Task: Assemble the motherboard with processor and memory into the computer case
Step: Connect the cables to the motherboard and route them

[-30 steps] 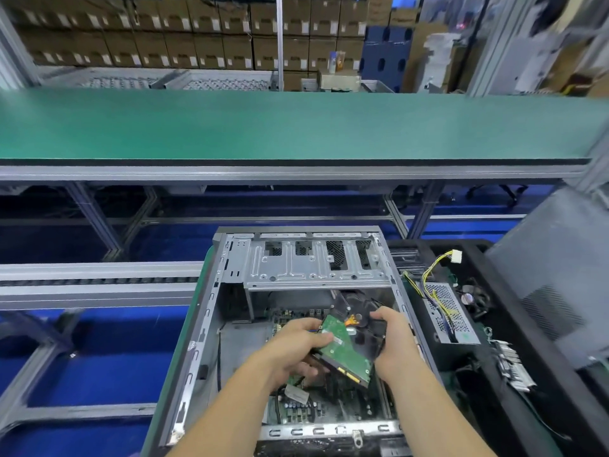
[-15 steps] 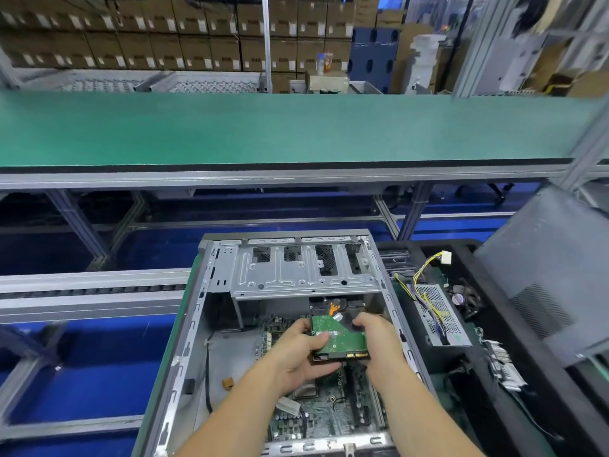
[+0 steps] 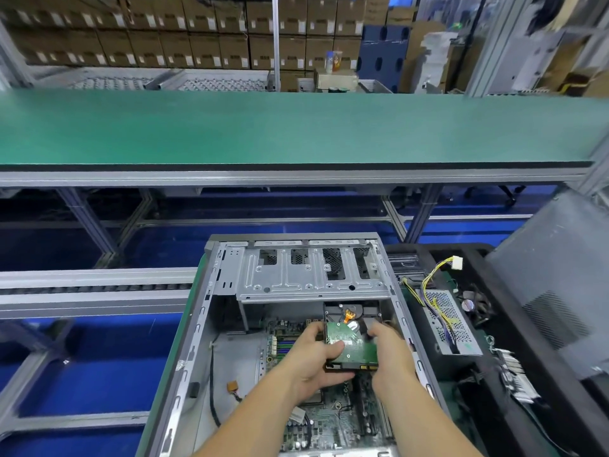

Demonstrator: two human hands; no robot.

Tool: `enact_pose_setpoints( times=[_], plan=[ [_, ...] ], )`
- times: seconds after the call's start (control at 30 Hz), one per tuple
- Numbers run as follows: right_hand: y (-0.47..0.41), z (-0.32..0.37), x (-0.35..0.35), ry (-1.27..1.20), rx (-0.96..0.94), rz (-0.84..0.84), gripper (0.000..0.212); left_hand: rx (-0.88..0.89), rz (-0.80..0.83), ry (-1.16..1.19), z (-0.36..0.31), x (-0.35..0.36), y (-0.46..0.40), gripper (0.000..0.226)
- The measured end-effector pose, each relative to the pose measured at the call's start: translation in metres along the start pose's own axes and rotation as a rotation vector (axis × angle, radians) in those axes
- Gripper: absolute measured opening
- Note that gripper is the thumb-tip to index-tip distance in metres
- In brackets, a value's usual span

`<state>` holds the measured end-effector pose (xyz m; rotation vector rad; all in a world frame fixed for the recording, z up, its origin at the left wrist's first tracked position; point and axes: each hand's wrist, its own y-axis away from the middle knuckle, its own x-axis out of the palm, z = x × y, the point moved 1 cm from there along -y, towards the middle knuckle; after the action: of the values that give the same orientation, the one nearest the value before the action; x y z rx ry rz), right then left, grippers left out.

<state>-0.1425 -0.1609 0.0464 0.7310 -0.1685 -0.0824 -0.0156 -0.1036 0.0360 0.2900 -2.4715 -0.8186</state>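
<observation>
Both hands [image 3: 349,361] grip a hard drive [image 3: 352,338] inside the computer case [image 3: 204,311], before a green bench [image 3: 296,127].

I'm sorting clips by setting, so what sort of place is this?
Most likely a computer assembly line in a factory or warehouse. A long green-topped workbench runs across, stacked cardboard cartons fill the back, and both hands hold a hard drive inside an open computer case.

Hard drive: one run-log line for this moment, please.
hard drive | board side up | held by left hand and right hand | over motherboard inside case
</observation>
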Motion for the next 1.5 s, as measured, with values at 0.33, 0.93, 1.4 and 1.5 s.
enact_pose_setpoints(
  times=[0.33, 0.93, 1.4, 1.5],
  plan=[
    [0.01, -0.008, -0.005, -0.225, 0.09, 0.009, 0.011, 0.011, 0.048, 0.038, 0.005, 0.001, -0.004, 0.039],
    [0.017, 0.002, 0.005, -0.59, 0.011, 0.2, 0.018, 0.178, -0.035, 0.253, -0.005, 0.023, -0.01, 0.058],
    [-0.011, 0.011, 0.025, -0.66, -0.016, 0.177, 0.056, 0.287, -0.454, -0.679, -0.048, -0.033, 0.003, 0.025],
    [-0.01, 0.008, 0.017, -0.501, 0.005, 0.16, 0.044, 0.262, -0.455, -1.15, -0.048, -0.068, 0.011, 0.025]
  ],
)
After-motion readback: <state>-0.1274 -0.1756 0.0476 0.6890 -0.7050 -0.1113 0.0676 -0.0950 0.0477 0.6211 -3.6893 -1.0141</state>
